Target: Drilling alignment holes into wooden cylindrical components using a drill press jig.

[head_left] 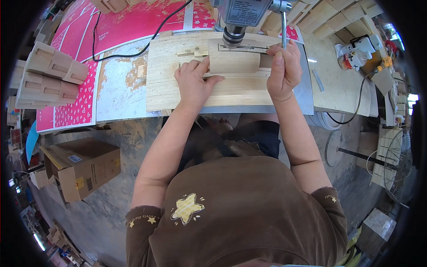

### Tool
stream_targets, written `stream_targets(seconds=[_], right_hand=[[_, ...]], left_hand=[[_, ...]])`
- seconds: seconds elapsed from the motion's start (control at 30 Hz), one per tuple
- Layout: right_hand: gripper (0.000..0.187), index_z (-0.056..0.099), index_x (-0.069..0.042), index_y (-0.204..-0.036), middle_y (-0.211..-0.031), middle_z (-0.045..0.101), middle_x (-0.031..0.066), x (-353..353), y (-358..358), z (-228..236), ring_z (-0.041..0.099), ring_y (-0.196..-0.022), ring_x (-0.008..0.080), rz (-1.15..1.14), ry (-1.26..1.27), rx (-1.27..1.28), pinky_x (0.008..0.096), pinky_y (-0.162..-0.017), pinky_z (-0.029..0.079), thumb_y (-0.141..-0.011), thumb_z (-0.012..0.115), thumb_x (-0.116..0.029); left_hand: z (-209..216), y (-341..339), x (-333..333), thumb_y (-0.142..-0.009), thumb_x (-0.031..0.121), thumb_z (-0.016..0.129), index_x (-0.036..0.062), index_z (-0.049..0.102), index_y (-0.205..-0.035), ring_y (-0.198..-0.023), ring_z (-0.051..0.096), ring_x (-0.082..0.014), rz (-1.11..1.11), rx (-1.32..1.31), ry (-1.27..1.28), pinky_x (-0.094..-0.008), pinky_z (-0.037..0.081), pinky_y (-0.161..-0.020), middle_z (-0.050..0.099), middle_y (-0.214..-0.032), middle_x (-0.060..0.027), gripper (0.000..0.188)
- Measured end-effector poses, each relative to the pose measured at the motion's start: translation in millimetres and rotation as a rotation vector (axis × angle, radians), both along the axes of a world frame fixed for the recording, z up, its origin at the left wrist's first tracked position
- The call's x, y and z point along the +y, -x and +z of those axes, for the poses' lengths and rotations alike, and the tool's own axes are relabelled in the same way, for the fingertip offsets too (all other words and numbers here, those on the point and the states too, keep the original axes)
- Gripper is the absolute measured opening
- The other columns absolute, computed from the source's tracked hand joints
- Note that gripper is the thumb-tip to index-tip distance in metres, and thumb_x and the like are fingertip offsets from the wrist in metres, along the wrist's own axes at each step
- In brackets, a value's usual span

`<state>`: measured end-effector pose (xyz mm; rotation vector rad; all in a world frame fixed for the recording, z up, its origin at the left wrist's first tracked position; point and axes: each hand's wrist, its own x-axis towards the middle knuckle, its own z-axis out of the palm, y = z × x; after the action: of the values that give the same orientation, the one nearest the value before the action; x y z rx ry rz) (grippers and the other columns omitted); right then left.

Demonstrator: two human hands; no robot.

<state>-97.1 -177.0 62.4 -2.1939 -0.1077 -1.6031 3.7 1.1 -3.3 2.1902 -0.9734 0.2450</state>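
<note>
A pale curved wooden block (233, 63) lies on a wooden board (169, 95) beneath a drill press (247, 12). The press's dark chuck (234, 36) is right above the block's far part; whether the bit touches the wood cannot be made out. My left hand (192, 80) grips the block's left end, index finger against its side and thumb along the near edge. Closed around the metal feed lever (283, 29) of the press, my right hand (284, 69) is just right of the block. A thin dark metal strip (244, 48) runs along the block's far side.
Stacked wooden pieces with slots (51, 73) stand at the left over a pink sheet (133, 20). A black cable (155, 38) crosses the bench. More wooden pieces (329, 20) and a white container (353, 59) are at the right. A cardboard box (84, 167) sits on the floor.
</note>
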Motion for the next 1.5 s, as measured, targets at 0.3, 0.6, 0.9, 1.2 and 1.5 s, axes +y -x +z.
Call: stream_targets(seconds=[0.3,0.6,0.9,1.2,1.5], right_hand=[[0.017,0.058,0.002,-0.096,-0.068,0.057,0.0103,-19,-4,144,0.056,-0.070,0.0201,-0.197,-0.251,0.176,0.0333,-0.075,0.045,-0.091,0.049,-0.013],[0.037,0.062,0.003,-0.090,-0.069,0.058,0.0076,-58,-46,136,0.057,-0.070,0.0163,-0.066,-0.300,0.165,0.0304,-0.065,0.043,-0.091,0.049,-0.031],[0.030,0.057,-0.010,-0.104,-0.096,0.058,0.0057,-33,31,3,0.053,-0.097,0.0240,-0.270,0.160,0.858,0.0424,-0.090,0.034,-0.078,0.066,-0.022],[0.029,0.058,-0.009,-0.101,-0.093,0.058,0.0049,-15,34,9,0.053,-0.094,0.0246,-0.196,0.154,0.873,0.0410,-0.093,0.033,-0.075,0.067,-0.020],[0.029,0.058,-0.010,-0.100,-0.089,0.057,0.0046,0,43,8,0.053,-0.092,0.0247,-0.134,0.207,0.817,0.0433,-0.096,0.032,-0.074,0.068,-0.019]], left_hand=[[5,0,1,-0.060,0.035,0.079,0.0103,0.064,-0.110,-0.086,0.050,-0.0210,-0.026,0.040,0.027,-0.0393,0.029,-0.085,0.057,-0.083,-0.0009,0.058],[12,-5,-2,-0.057,0.031,0.082,0.0077,0.065,-0.099,-0.090,0.053,-0.0176,-0.081,0.209,0.115,-0.0389,0.027,-0.088,0.059,-0.086,-0.0012,0.051],[20,-24,21,-0.057,0.014,0.082,0.0039,0.063,-0.086,-0.076,0.055,-0.0152,-0.256,0.390,0.279,-0.0281,0.042,-0.068,0.056,-0.081,-0.0016,0.036],[63,-35,119,-0.071,0.021,0.078,0.0014,0.062,-0.081,-0.058,0.052,-0.0058,0.070,0.899,0.561,-0.0193,0.042,-0.055,0.060,-0.067,-0.0013,0.027],[79,-19,83,-0.073,0.033,0.074,-0.0050,0.061,-0.086,-0.056,0.057,-0.0088,0.170,1.314,0.440,-0.0217,0.041,-0.049,0.062,-0.070,-0.0067,0.042]])
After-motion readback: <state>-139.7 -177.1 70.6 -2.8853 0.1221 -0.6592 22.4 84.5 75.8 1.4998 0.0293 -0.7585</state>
